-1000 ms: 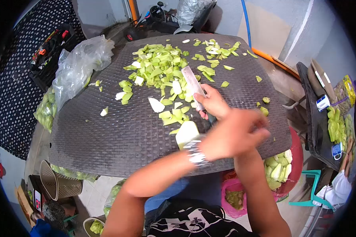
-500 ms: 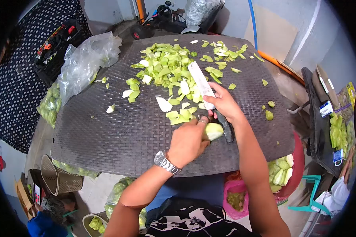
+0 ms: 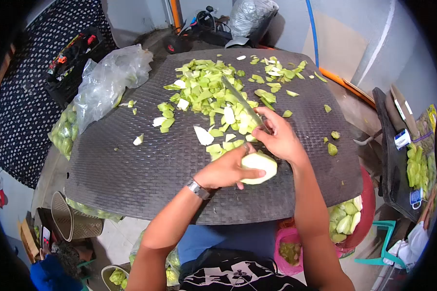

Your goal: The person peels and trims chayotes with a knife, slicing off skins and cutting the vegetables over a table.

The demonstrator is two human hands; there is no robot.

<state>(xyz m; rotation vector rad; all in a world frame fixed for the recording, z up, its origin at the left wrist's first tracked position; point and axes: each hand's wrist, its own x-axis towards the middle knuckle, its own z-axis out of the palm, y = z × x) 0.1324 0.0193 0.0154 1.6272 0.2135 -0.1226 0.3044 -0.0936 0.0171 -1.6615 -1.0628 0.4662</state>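
Pale vegetable (image 3: 264, 162) has turned, clasped between left fingers (image 3: 251, 173).

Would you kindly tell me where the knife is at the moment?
In the head view, the knife is just right of centre, gripped in the right hand, with its tip over the right side of the chopped pile.

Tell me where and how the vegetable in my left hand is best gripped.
Probably grip the vegetable at its left end, from the left, as your left hand does: its broad pale face seats the thumb, and its rounded right end lies bare.
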